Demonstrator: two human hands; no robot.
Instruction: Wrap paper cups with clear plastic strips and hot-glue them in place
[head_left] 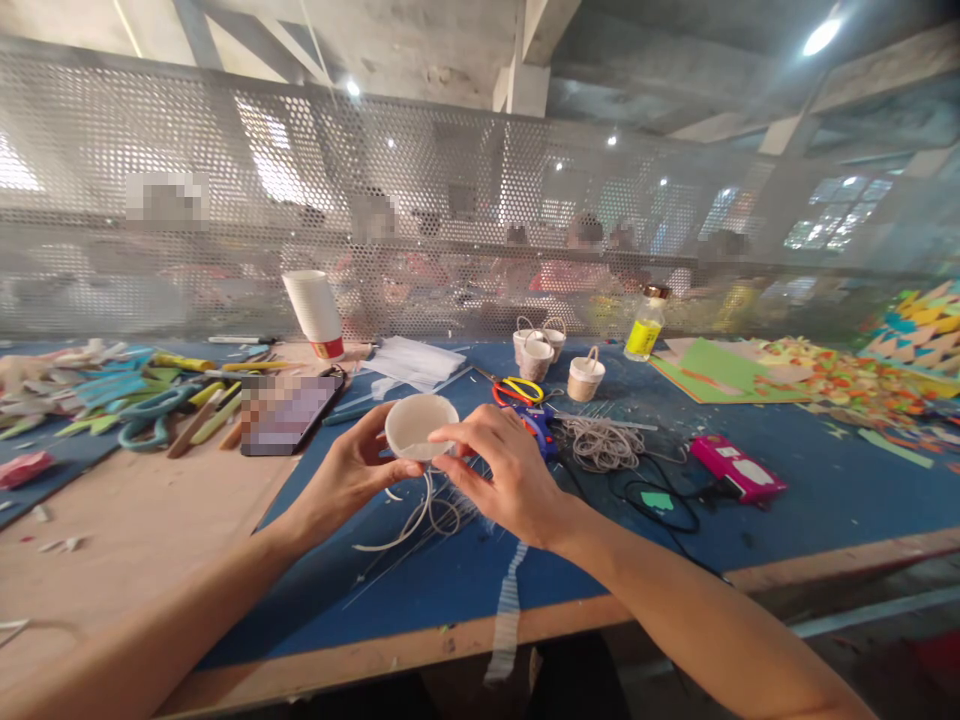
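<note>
My left hand (pixel 346 478) grips a small white paper cup (pixel 418 424) from the left, its open mouth facing me. My right hand (pixel 501 472) pinches the cup's right rim with thumb and fingers. A pale cord (pixel 420 515) hangs from under the cup and loops onto the blue mat (pixel 787 540). Both hands hover just above the mat near the table's front.
Scissors with red and yellow handles (pixel 516 389), a coil of twine (pixel 604 445), three small cup baskets (pixel 551 360), a yellow bottle (pixel 645 330), a phone (pixel 289 415), a stack of paper cups (pixel 316 314), a pink box (pixel 739 468) and coloured paper (pixel 720 372) lie around. A perforated metal screen (pixel 450 200) stands behind; people sit beyond it.
</note>
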